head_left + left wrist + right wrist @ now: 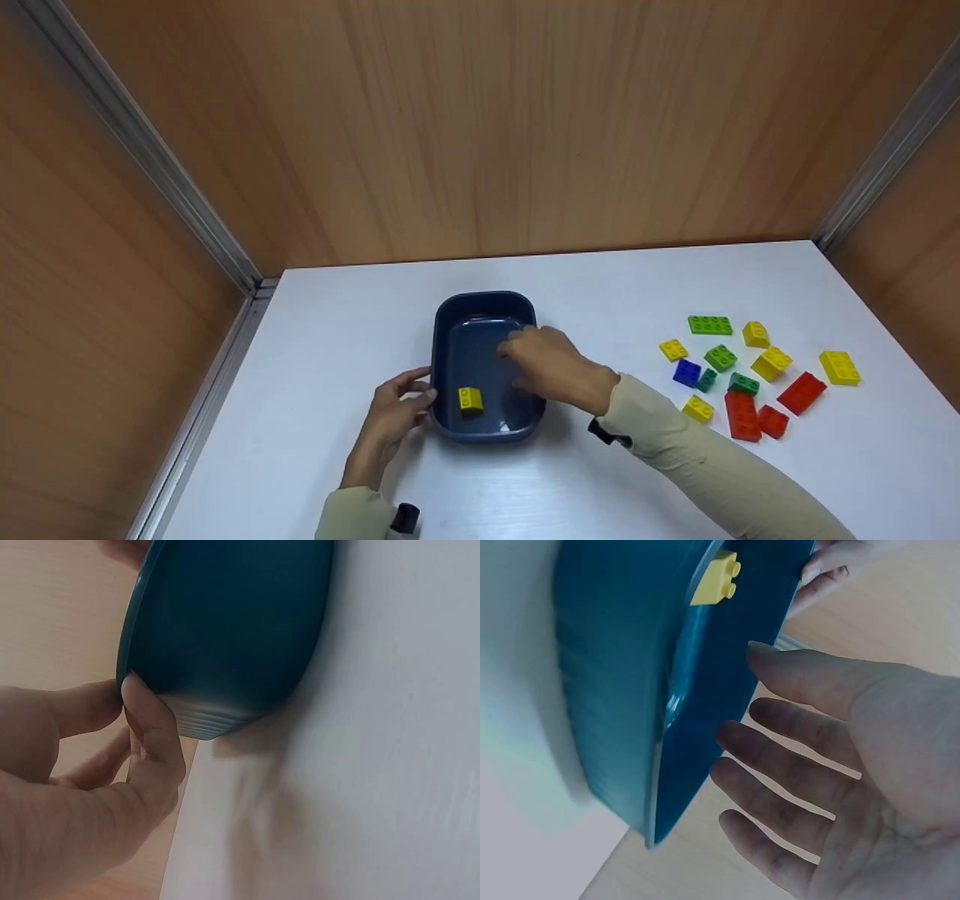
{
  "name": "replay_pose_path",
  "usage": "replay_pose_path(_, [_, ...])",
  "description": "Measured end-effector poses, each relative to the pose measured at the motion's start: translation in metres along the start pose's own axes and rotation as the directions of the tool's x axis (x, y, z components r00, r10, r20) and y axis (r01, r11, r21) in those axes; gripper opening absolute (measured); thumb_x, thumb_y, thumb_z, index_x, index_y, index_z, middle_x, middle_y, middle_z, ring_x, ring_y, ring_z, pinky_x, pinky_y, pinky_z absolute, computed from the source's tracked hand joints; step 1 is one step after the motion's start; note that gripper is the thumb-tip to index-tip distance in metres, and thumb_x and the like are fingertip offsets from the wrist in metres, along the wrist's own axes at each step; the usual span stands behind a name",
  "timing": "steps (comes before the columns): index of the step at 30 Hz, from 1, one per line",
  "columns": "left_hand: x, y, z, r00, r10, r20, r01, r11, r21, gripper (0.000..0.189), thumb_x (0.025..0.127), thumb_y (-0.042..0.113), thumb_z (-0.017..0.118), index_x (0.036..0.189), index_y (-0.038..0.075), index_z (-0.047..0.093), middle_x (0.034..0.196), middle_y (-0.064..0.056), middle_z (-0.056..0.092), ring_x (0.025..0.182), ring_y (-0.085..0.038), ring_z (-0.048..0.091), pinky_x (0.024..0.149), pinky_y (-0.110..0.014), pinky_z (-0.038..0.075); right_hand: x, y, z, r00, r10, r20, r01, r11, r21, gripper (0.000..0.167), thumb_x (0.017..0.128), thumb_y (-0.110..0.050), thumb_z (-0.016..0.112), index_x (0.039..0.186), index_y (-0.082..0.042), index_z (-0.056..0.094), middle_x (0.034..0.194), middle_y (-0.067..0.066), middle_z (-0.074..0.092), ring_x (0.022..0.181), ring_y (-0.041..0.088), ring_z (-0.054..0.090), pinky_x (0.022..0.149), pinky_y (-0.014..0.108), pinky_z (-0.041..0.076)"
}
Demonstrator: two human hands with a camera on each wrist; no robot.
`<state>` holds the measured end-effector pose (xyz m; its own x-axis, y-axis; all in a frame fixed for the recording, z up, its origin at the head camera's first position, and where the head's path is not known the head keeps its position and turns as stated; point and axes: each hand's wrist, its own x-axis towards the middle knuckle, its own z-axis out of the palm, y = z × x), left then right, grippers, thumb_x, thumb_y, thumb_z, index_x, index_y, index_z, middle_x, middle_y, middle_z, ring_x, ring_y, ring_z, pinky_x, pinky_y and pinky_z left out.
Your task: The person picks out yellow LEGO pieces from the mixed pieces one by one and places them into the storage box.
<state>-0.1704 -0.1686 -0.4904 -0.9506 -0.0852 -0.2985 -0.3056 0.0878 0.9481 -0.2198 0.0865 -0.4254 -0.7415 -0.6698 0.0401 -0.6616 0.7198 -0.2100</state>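
Note:
A dark blue rectangular tray (487, 433) stands on the white table, with one yellow toy brick (470, 400) lying inside near its front left. My left hand (401, 409) pinches the tray's left rim between thumb and fingertips, as the left wrist view shows at the rim (129, 637). Over the right side of the tray is my right hand (551, 364). In the right wrist view its fingers (780, 772) are spread and relaxed, nothing between them. That view also catches the brick (716, 579) inside the tray.
To the right lie several loose toy bricks: a long green brick (710, 325), a blue brick (686, 373), a red brick (742, 416) and a yellow brick (840, 367) among them. A wooden panel (525, 135) rises behind the table (360, 315), with more panels at both sides.

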Motion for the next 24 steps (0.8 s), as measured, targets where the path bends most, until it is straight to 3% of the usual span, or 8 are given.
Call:
replay_pose_path(11, [0.002, -0.003, 0.0, 1.0, 0.006, 0.001, -0.006, 1.0, 0.017, 0.047, 0.101, 0.001, 0.068, 0.147, -0.002, 0.058, 0.121, -0.016, 0.059, 0.089, -0.02, 0.062, 0.076, -0.033, 0.056, -0.022, 0.017, -0.009, 0.996, 0.059, -0.073, -0.059, 0.998, 0.001, 0.042, 0.084, -0.008, 0.09, 0.124, -0.007, 0.077, 0.119, 0.008, 0.077, 0.106, 0.026, 0.07, 0.093, 0.044, 0.058])
replay_pose_path(24, [0.001, -0.003, 0.0, 1.0, -0.002, 0.009, 0.001, 1.0, 0.011, 0.046, 0.101, 0.002, 0.067, 0.146, -0.001, 0.059, 0.121, -0.016, 0.059, 0.092, -0.021, 0.063, 0.078, -0.035, 0.055, -0.051, 0.052, -0.009, 0.978, 0.188, -0.095, -0.185, 0.982, 0.038, 0.042, 0.085, -0.009, 0.089, 0.125, -0.008, 0.076, 0.124, 0.01, 0.075, 0.113, 0.029, 0.068, 0.097, 0.049, 0.057])
